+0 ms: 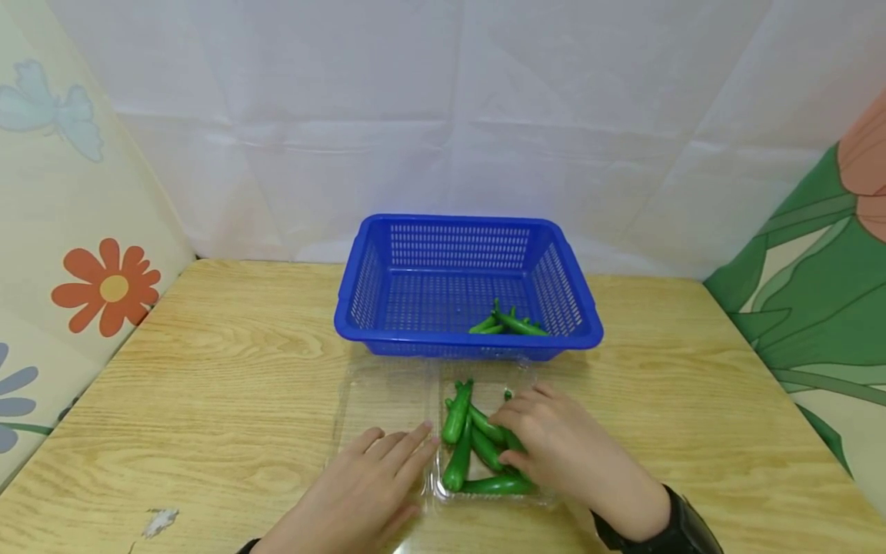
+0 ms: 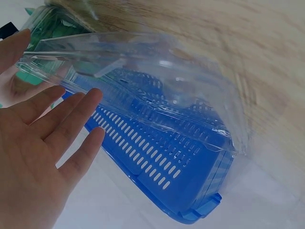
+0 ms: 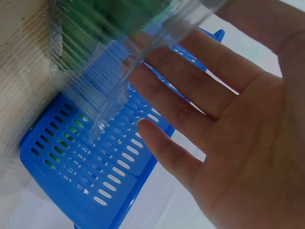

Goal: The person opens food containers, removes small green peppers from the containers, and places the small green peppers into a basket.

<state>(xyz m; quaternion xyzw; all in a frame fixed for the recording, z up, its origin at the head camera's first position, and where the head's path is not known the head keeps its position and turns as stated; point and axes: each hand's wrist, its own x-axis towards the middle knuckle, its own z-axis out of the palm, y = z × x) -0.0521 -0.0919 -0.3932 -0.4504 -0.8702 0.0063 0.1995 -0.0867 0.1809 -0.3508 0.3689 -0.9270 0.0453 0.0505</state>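
Note:
A clear plastic clamshell box (image 1: pixel 388 385) lies unfolded on the table. Its right half holds several slender, glossy green vegetables (image 1: pixel 455 419), like small cucumbers or peppers; their exact kind is unclear. My right hand (image 1: pixel 554 431) reaches over this half from the right, fingertips and thumb at the vegetables. In the right wrist view the fingers (image 3: pixel 174 102) are spread and nearly straight, their tips partly behind the clear wall. My left hand (image 1: pixel 370 477) lies over the left half, fingertips near the middle fold. From the left wrist, those fingers (image 2: pixel 71 121) look straight with nothing between them.
Behind the box stands a blue slotted basket (image 1: pixel 457 338), with a few more green vegetables (image 1: pixel 515 323) in its front right corner. White cloth (image 1: pixel 332 131) hangs behind the table (image 1: pixel 235 369). Flower-patterned panels flank both sides. A whitish worn patch (image 1: pixel 161 522) marks the table's front left.

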